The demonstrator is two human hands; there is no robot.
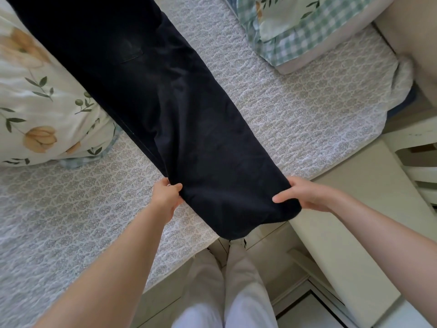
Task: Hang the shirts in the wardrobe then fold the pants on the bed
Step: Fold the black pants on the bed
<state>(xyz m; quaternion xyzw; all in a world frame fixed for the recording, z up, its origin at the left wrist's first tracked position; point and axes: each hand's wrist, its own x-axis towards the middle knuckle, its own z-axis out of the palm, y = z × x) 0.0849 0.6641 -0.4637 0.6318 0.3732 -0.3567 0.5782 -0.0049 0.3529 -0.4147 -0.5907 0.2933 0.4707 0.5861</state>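
Cream furniture [350, 209], pale floor [305, 313].

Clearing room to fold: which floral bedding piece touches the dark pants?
The cream orange-flowered bedding at left; the dark navy pants overlap its edge. The green-checked pillow lies apart.

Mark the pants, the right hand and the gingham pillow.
pants [189, 129]: head view, mid-leg fabric.
right hand [307, 197]: head view, middle of the hand.
gingham pillow [307, 36]: head view, its checked border.

Bright, soft daylight; faint shadows (edges bowed, slightly blurred).
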